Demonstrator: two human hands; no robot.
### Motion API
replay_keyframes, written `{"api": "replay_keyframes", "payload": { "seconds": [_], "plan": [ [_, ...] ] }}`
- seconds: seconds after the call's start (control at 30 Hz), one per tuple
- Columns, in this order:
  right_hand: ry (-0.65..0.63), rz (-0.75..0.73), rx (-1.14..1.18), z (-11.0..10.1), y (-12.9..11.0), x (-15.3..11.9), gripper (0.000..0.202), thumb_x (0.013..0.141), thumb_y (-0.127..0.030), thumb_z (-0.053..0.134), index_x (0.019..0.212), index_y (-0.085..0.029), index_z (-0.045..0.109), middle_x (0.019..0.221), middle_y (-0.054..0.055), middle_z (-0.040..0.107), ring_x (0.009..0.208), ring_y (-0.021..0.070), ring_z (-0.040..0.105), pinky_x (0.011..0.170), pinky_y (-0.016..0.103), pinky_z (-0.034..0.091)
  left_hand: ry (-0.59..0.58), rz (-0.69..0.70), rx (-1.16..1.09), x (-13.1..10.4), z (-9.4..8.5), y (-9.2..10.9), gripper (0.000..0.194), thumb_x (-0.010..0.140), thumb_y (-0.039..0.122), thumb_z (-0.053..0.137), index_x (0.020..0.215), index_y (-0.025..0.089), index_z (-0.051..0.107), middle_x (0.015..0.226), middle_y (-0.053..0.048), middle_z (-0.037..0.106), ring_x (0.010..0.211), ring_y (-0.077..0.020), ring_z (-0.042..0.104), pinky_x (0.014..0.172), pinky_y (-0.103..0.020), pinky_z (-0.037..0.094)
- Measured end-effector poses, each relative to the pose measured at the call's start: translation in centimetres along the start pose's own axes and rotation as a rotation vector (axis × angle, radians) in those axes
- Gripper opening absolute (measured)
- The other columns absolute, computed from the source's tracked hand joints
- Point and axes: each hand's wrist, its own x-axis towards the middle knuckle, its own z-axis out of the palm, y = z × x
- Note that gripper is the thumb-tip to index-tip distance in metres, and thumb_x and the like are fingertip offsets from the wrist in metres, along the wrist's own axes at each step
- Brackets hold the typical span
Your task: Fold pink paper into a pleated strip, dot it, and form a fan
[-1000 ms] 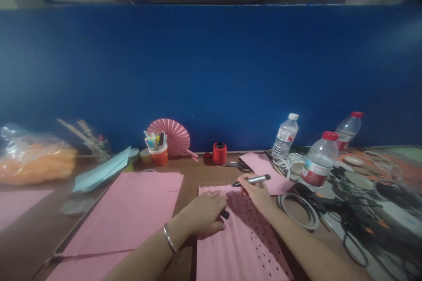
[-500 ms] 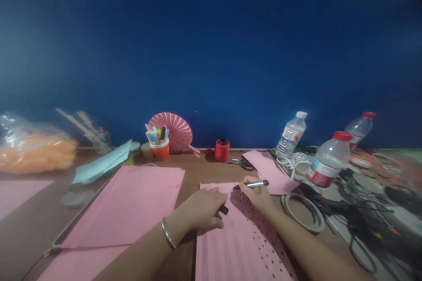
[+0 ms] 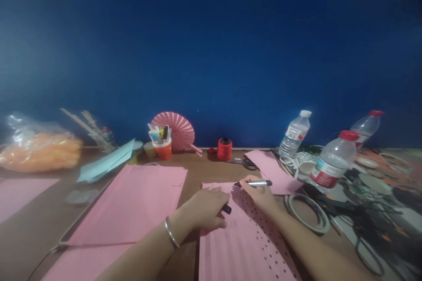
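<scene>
My right hand (image 3: 260,195) is closed round a silver marker (image 3: 259,183), its black tip down at the upper part of a pink sheet of paper (image 3: 227,254). Black dots run down the right side of this sheet, and faint creases cross it lengthwise. My left hand (image 3: 209,208), with a bracelet at the wrist, lies over the sheet's left edge. A black marker cap (image 3: 226,209) pokes out from between its curled fingers. Part of the dotted area is hidden beneath my right hand and forearm.
Left lie stacked pink sheets (image 3: 132,210) and blue paper (image 3: 107,162). Behind stand a pen cup (image 3: 163,149), a pink folded fan (image 3: 180,129), red thread (image 3: 224,150) and scissors (image 3: 249,163). Bottles (image 3: 334,162), a white cable coil (image 3: 306,217) and clutter crowd the right.
The whole view has shifted slightly, so things appear a little further right. Both hands keep nearly the same place on the sheet, with the marker tip still near its top.
</scene>
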Motion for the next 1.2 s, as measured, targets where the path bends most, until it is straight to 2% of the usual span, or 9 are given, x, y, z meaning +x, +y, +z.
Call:
{"api": "replay_keyframes", "payload": {
  "seconds": [0.17,0.4,0.57,0.77,0.97,1.13,1.2],
  "plan": [
    [0.037,0.104,0.128,-0.11,0.72,-0.22,0.022,0.070,-0.025,0.048,0.049,-0.019,0.044,0.044,-0.005,0.044,0.044,0.0108,0.039,0.045,0.023,0.029,-0.011,-0.013,0.003,-0.06,-0.16,0.11,0.031,0.063,0.038,0.060,0.086,0.020,0.051,0.086,-0.005,0.054,0.082,-0.0233,0.051,0.062,-0.029,0.036],
    [0.015,0.007,0.054,0.14,0.94,-0.01,0.023,0.066,-0.017,0.047,0.047,-0.019,0.033,0.044,-0.007,0.032,0.045,0.0093,0.033,0.045,0.022,0.025,-0.002,-0.001,0.004,-0.03,-0.12,0.07,0.030,0.062,0.038,0.062,0.083,0.020,0.050,0.083,-0.003,0.054,0.079,-0.0222,0.052,0.058,-0.028,0.036],
    [-0.016,0.046,0.101,-0.22,0.37,-0.24,0.023,0.071,-0.022,0.047,0.050,-0.019,0.040,0.046,-0.005,0.039,0.047,0.0103,0.037,0.047,0.023,0.028,0.011,0.003,0.022,-0.05,0.08,-0.11,0.031,0.063,0.039,0.061,0.085,0.021,0.050,0.085,-0.003,0.054,0.080,-0.0217,0.052,0.062,-0.028,0.037],
    [-0.097,-0.070,-0.026,0.11,0.05,-0.30,0.015,0.070,-0.021,0.050,0.055,-0.018,0.050,0.053,-0.004,0.047,0.053,0.0117,0.042,0.050,0.023,0.029,0.011,0.000,-0.009,-0.05,0.37,-0.38,0.032,0.062,0.038,0.061,0.087,0.022,0.050,0.086,-0.003,0.054,0.078,-0.0211,0.053,0.064,-0.029,0.038],
    [-0.040,-0.061,0.028,0.18,0.40,-0.25,0.020,0.075,-0.031,0.048,0.060,-0.018,0.052,0.056,-0.002,0.050,0.054,0.0128,0.045,0.052,0.024,0.033,-0.001,-0.008,-0.014,-0.06,0.36,-0.35,0.030,0.062,0.039,0.061,0.084,0.021,0.050,0.086,-0.003,0.054,0.078,-0.0213,0.053,0.063,-0.029,0.038],
    [-0.048,-0.086,-0.071,0.25,0.38,-0.15,0.023,0.073,-0.031,0.050,0.054,-0.018,0.049,0.051,-0.004,0.046,0.051,0.0119,0.043,0.049,0.023,0.031,0.018,-0.006,0.003,-0.03,0.43,-0.37,0.030,0.062,0.039,0.061,0.083,0.021,0.050,0.083,-0.003,0.053,0.077,-0.0208,0.053,0.063,-0.028,0.038],
    [-0.049,-0.077,-0.068,0.21,0.28,-0.10,0.022,0.073,-0.032,0.049,0.056,-0.018,0.052,0.053,-0.003,0.049,0.053,0.0129,0.045,0.051,0.024,0.034,0.028,0.004,-0.003,-0.01,0.48,-0.42,0.030,0.062,0.039,0.061,0.083,0.021,0.050,0.083,-0.003,0.053,0.077,-0.0208,0.053,0.062,-0.028,0.039]
  ]
}}
